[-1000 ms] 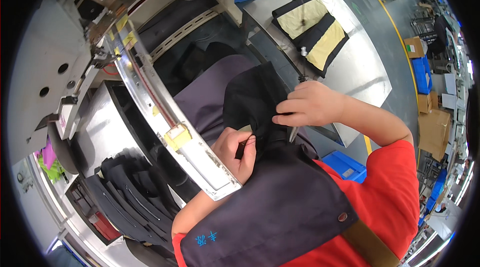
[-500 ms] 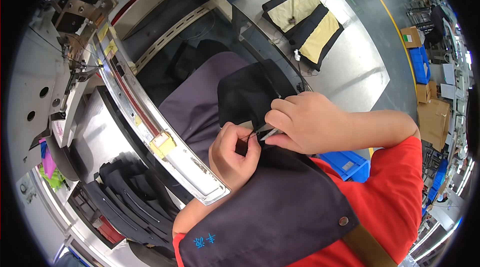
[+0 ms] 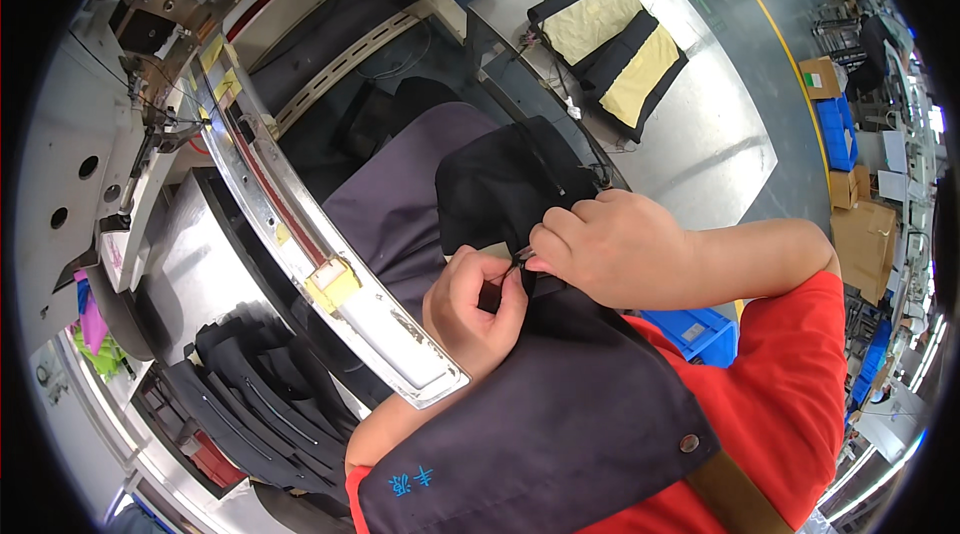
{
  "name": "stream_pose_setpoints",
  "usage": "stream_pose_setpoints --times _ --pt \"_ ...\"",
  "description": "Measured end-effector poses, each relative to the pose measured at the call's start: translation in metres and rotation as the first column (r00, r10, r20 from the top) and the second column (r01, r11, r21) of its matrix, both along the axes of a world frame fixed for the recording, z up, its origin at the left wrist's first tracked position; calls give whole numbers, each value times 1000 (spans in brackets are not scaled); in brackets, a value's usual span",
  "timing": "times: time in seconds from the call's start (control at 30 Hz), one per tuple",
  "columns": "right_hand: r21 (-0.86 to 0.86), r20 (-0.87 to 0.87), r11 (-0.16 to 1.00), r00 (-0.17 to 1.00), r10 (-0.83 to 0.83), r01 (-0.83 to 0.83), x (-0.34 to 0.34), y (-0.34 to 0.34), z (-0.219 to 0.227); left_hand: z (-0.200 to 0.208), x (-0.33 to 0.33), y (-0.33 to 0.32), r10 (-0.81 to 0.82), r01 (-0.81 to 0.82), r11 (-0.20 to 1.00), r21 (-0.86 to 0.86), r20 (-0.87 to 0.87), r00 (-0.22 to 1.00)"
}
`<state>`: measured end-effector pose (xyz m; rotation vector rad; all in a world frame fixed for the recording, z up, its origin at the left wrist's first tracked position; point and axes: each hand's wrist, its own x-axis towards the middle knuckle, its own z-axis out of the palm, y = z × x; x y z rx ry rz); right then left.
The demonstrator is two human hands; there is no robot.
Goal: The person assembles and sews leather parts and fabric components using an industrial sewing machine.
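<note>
My left hand [image 3: 474, 302] is closed in a pinch, thumb and forefinger together on something thin and dark, perhaps a thread or fabric edge. Against those fingertips comes my right hand [image 3: 612, 252], curled round a small pointed metal tool [image 3: 526, 253]; most of the tool is hidden, so its kind is unclear. Just beyond both hands lies a black fabric piece [image 3: 490, 189] with a dark strip along its right side. A pale patch [image 3: 492, 251] shows beside my left fingertips. The fabric rests over the grey apron [image 3: 560, 404] on my lap.
A machine's long metal rail [image 3: 385, 349] passes close to my left forearm. Stacked dark zippered pieces [image 3: 250, 399] lie at lower left. On a metal table [image 3: 720, 124] at far right are black-and-yellow fabric pieces [image 3: 590, 19]. A blue bin [image 3: 692, 332] stands behind my right arm.
My right hand has turned slightly and drawn closer to my left fingertips, hiding more of the metal tool. The hanging cord with a white piece has swung left.
</note>
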<state>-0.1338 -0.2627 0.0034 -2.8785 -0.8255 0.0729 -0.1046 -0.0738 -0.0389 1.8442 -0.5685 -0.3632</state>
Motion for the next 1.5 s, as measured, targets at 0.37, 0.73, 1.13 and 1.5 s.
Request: stream_pose_setpoints --times 0.37,0.73,1.13,1.5 --pt "270 -1 958 995 -103 99 7 -9 -10 -1 1 7 5 -5 1000 -26 6 1000" --pt "277 61 961 998 -3 -14 11 -54 -16 -23 0 78 225 -226 956 185 29 974" --pt "700 -373 560 896 -242 443 11 16 -31 2 4 2 10 -20 997 -80 -121 993" --pt "696 -538 570 843 12 436 23 1 -32 -5 44 6 -11 71 987 -145 378 926"
